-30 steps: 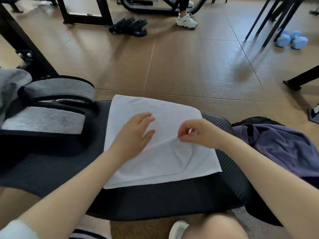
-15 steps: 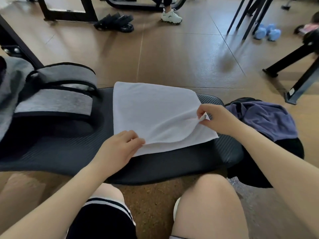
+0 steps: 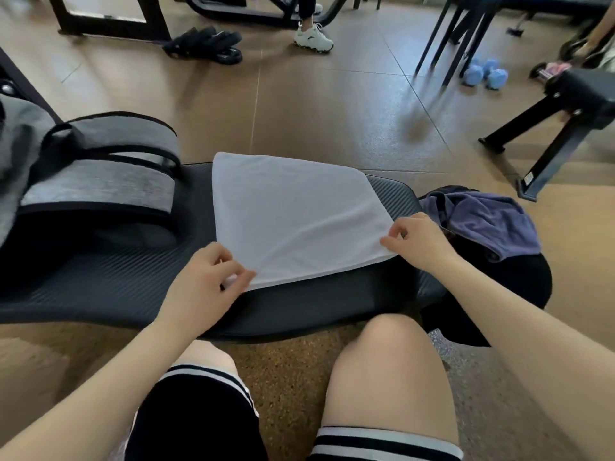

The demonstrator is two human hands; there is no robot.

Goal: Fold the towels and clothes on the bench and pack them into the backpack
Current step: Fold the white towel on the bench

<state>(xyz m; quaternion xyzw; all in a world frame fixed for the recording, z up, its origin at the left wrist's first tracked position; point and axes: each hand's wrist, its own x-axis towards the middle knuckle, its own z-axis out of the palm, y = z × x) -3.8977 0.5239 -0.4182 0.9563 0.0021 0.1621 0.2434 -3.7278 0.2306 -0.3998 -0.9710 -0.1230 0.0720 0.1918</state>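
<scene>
The grey backpack lies open at the bench's left end. Our left hand and right hand each pinch a near corner of the white towel; soft and limp, best held by its corners.

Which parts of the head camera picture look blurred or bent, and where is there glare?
Head view: the white towel and both hands look sharp; the chair legs smear with motion blur; the bench edge curves from wide-angle distortion; soft glare lies on the floor.
</scene>
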